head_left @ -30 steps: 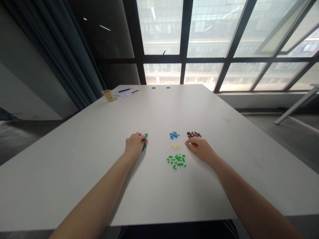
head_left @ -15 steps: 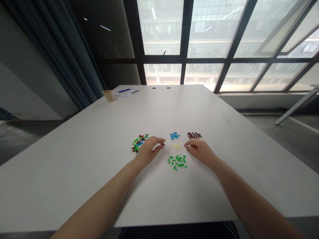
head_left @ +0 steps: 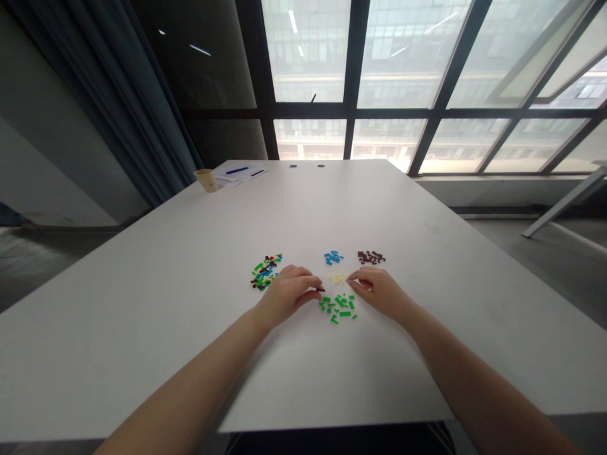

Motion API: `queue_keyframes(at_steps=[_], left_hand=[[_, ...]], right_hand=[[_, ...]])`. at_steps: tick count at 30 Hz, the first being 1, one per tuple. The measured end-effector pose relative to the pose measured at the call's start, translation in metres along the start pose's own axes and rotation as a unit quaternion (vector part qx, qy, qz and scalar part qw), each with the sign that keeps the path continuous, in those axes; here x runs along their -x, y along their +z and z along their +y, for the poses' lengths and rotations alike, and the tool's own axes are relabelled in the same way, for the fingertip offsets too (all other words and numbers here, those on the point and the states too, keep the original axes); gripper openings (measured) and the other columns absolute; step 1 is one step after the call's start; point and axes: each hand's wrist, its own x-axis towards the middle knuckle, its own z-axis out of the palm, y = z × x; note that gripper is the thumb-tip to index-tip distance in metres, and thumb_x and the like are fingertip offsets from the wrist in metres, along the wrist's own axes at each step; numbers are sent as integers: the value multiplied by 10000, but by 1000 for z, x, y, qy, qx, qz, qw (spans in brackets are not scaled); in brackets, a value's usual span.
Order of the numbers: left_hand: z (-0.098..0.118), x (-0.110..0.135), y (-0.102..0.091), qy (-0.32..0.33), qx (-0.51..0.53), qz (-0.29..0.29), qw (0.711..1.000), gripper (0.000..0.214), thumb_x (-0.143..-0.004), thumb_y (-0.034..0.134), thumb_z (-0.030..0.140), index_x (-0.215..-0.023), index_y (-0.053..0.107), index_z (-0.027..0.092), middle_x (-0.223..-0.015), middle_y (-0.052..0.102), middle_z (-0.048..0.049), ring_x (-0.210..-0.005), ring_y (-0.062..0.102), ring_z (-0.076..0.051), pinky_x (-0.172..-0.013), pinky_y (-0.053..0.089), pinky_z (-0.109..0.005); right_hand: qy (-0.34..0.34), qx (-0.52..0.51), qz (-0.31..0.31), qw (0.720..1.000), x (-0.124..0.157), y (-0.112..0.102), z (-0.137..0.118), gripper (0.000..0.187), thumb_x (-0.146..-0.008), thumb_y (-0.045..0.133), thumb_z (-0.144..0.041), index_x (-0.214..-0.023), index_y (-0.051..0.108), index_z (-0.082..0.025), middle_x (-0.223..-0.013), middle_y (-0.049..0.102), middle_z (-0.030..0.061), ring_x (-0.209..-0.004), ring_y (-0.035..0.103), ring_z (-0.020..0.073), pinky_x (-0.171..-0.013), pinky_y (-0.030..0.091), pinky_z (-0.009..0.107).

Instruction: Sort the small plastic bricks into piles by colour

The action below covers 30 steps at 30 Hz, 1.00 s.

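My left hand pinches a small dark brown building brick between thumb and fingers, just above the left edge of the green bricks. My right hand has its thumb and forefinger pressed together at the right side of the pale yellow bricks; whatever may be between the fingertips is too small to make out. Behind the yellow ones lie a group of blue bricks and, to the right, a group of dark brown bricks. A mixed-colour pile lies beyond my left wrist, partly hidden by the hand.
All the bricks lie on a large white table. Toward its far left corner stand a tan paper cup and papers with a blue pen and a dark pen. Windows rise behind the table.
My left hand has moved right and slightly nearer to me, and the brown brick in its pinch now shows clearly. My right hand has shifted slightly left.
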Motion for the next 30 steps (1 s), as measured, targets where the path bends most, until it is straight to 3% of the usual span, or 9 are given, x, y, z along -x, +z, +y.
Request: queue_keyframes(at_steps=[13, 30], left_hand=[[5, -2, 3, -13, -11, -32, 999, 168, -775, 537, 346, -843, 568, 195, -790, 632, -13, -753, 558, -112, -718, 387, -251], [8, -1, 9, -9, -20, -79, 997, 160, -802, 498, 348, -836, 559, 204, -776, 614, -1, -752, 541, -112, -722, 354, -256]], right_hand=[[-108, -21, 34, 993, 1, 10, -21, 121, -774, 533, -244, -802, 635, -185, -583, 514, -17, -586, 468, 99, -622, 344, 237], [-128, -18, 41, 991, 4, 19, -27, 101, -775, 542, -235, -764, 637, -203, -667, 581, 3, -661, 517, 111, -670, 348, 250]])
